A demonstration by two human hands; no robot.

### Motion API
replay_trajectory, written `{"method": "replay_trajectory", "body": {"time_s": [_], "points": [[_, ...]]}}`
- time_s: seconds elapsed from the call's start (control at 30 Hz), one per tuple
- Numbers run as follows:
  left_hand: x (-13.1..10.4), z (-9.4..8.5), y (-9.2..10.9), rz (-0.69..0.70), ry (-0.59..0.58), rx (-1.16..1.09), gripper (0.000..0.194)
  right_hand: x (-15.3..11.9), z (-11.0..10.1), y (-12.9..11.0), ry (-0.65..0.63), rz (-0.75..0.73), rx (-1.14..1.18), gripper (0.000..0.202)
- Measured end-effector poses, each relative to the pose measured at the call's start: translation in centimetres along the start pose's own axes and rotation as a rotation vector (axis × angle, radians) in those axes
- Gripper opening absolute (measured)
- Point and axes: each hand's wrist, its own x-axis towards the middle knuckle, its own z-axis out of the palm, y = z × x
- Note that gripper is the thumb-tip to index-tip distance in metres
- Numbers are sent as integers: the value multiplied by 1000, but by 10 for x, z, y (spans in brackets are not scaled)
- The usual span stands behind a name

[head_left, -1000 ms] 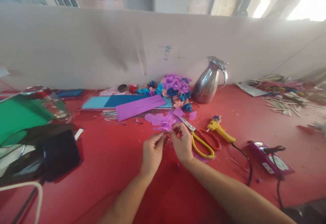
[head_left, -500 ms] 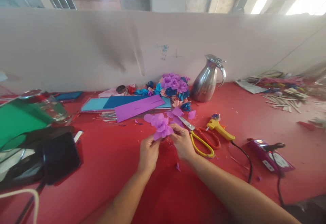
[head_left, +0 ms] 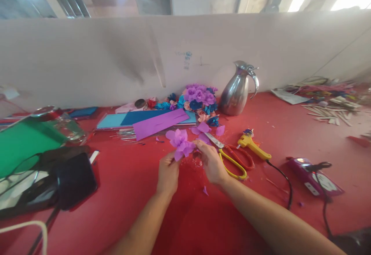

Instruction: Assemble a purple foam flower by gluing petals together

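A purple paper flower [head_left: 181,143] with spread petals is held above the red table. My left hand [head_left: 169,174] is closed on its underside, the fingertips partly hidden behind the petals. From the other side, my right hand [head_left: 211,160] pinches a petal at the flower's right edge between thumb and fingers. Loose purple petals [head_left: 203,128] lie just behind the flower, partly under the blades of the scissors [head_left: 235,164], whose handles are yellow and red. A purple paper strip [head_left: 160,123] rests across blue sheets [head_left: 124,118].
A yellow glue gun [head_left: 253,147] lies right of the scissors, its cord leading toward a purple power strip [head_left: 314,177]. Finished paper flowers [head_left: 199,98] and a steel jug [head_left: 237,90] stand by the wall. To the left are a dark phone-like slab [head_left: 75,181] and a glass jar [head_left: 68,127].
The flower has turned slightly, so more separate petals show on its left. Both hands keep their hold, and the right fingers have shifted a little along the edge. The camera view has moved slightly.
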Motion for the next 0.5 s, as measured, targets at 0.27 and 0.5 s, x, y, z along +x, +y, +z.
{"method": "replay_trajectory", "body": {"time_s": [0.27, 0.5], "points": [[0, -1, -1, 19, -52, 0, 23, -2, 7, -14, 72, -11, -50, 21], [0, 1, -4, 30, -91, -26, 25, -2, 11, -15, 109, 119, 108, 18]]}}
